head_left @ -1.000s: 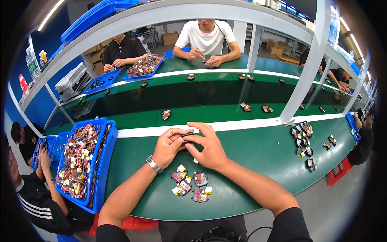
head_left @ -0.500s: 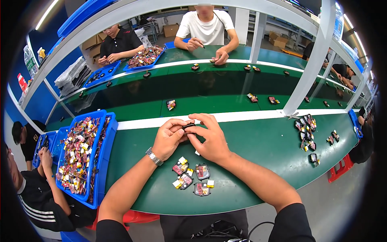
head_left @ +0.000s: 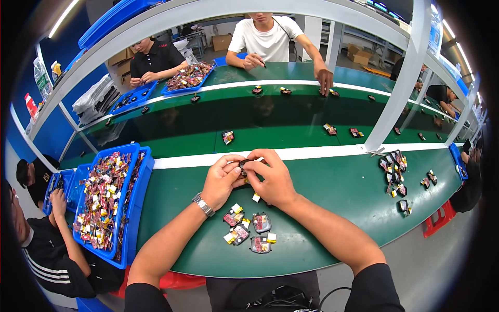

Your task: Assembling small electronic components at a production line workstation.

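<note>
Over the green table (head_left: 332,182), left hand (head_left: 218,183) and right hand (head_left: 274,180) are together pinching a small dark part (head_left: 242,164)!

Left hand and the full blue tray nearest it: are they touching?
Apart. The head view shows it: a plain strip of green tabletop between the left hand and the blue tray.

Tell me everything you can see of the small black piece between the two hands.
The small black piece is mostly covered by fingers. What shows is dark and looks like plastic; its full outline and parts can't be made out. It is held off the green table, between the fingertips of the left hand and right hand.
</note>
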The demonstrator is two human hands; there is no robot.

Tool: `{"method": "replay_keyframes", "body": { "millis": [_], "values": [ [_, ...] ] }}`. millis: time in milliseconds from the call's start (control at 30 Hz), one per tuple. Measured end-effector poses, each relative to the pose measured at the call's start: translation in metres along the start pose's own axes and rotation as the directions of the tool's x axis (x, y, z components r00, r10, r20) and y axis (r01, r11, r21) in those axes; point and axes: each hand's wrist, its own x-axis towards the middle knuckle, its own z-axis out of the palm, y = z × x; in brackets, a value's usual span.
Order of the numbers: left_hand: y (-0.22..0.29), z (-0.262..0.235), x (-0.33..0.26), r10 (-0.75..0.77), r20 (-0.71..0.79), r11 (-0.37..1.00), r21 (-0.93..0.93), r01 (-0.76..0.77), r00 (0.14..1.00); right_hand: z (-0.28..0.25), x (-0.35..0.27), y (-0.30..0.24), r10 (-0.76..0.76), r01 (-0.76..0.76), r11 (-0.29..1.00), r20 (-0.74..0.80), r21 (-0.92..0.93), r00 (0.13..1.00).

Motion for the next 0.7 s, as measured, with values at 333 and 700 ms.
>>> {"method": "replay_keyframes", "body": {
  "millis": [333, 700],
  "values": [
    [-0.006, -0.004, 0.001, -0.07, -0.022, 0.997, 0.02, 0.071, 0.997, -0.001, -0.004, 0.0, -0.15, 0.18, 0.936, 0.119, -0.303, 0.981],
    [-0.001, -0.001, 0.0, -0.097, -0.051, 0.995, 0.016, 0.098, 0.994, 0.005, -0.005, 0.007, -0.248, 0.293, 0.855, 0.159, -0.429, 0.956]
  ]
}}
